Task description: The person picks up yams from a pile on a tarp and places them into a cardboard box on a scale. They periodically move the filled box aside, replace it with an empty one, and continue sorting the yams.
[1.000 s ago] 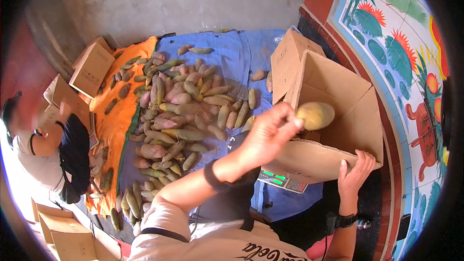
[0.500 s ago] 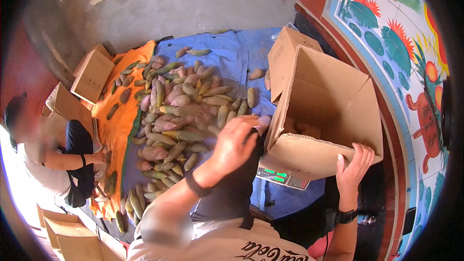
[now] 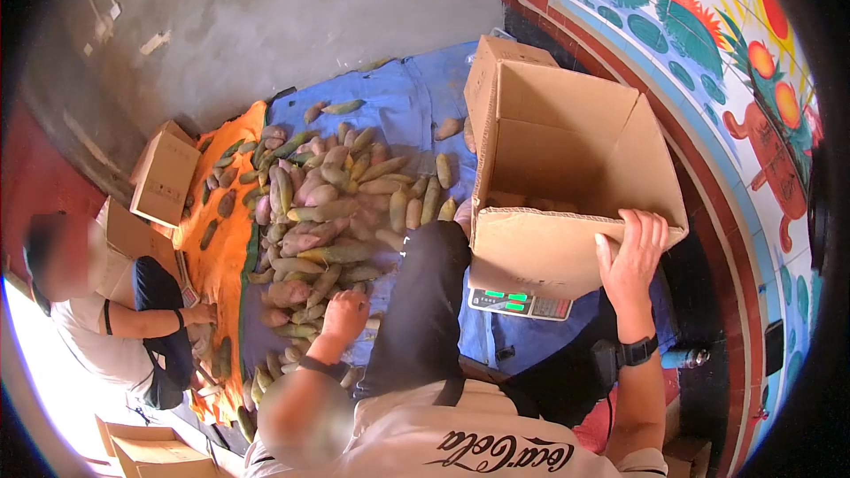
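Note:
My left hand [image 3: 345, 314] is low over the lower right part of a pile of green and pinkish tubers [image 3: 341, 253]. Its fingers are curled down, and anything beneath them is hidden. With the thumb outside and the fingers over the rim, my right hand [image 3: 633, 257] grips the near right edge of a large open cardboard box [image 3: 540, 252]. The box is tilted, its opening facing up and towards me, and its shadowed bottom shows little. It rests over a digital scale [image 3: 518, 303] with lit green displays.
A co-worker [image 3: 115, 327] sits at the left, a hand near tubers on an orange sheet [image 3: 228, 257]. Blue sheeting [image 3: 372, 93] lies under the pile. Closed box [image 3: 166, 175] stands at the upper left, open box [image 3: 159, 451] at the lower left. A painted tile wall [image 3: 708, 80] borders the right.
My left hand has moved from beside the big box down and left to the pile. The view has shifted, and more of my dark-clothed knee shows. My right hand still holds the box edge.

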`<action>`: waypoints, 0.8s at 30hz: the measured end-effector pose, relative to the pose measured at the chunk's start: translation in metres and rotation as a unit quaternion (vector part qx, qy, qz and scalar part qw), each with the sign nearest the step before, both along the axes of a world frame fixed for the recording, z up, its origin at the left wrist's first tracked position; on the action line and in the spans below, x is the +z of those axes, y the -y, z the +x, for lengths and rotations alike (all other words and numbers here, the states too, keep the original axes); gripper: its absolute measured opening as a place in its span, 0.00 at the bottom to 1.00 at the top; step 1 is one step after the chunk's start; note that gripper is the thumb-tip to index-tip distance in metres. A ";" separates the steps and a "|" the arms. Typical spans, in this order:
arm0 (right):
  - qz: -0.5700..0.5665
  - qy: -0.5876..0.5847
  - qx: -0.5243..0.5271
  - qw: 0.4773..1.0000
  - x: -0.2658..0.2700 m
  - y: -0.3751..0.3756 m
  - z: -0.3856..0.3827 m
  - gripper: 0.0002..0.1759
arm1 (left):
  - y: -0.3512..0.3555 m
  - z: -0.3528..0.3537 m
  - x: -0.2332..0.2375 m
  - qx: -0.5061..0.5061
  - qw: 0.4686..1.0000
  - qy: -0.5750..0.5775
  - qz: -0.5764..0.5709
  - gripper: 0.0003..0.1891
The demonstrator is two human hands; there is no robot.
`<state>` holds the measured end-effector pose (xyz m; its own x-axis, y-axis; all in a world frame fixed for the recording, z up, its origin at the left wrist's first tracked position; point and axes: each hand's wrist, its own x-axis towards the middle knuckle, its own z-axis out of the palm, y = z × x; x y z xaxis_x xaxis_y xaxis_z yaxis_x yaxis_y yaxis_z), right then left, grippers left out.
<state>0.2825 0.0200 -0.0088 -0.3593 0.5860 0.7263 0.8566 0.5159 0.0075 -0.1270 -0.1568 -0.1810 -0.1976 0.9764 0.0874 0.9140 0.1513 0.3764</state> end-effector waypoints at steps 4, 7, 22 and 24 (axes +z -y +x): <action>-0.001 -0.017 0.005 1.000 -0.001 -0.001 0.002 0.26 | 0.018 0.014 0.006 0.004 0.994 -0.061 -0.093 0.09; 0.002 -0.027 0.010 1.000 -0.003 -0.001 0.003 0.26 | 0.025 0.019 0.020 0.010 0.992 -0.057 -0.115 0.11; -0.007 -0.026 0.008 1.000 -0.001 -0.002 0.001 0.27 | 0.024 -0.004 -0.002 0.101 0.970 0.013 -0.219 0.15; -0.009 -0.025 0.008 1.000 -0.001 -0.001 0.000 0.27 | 0.027 -0.005 -0.018 0.101 0.967 0.016 -0.233 0.15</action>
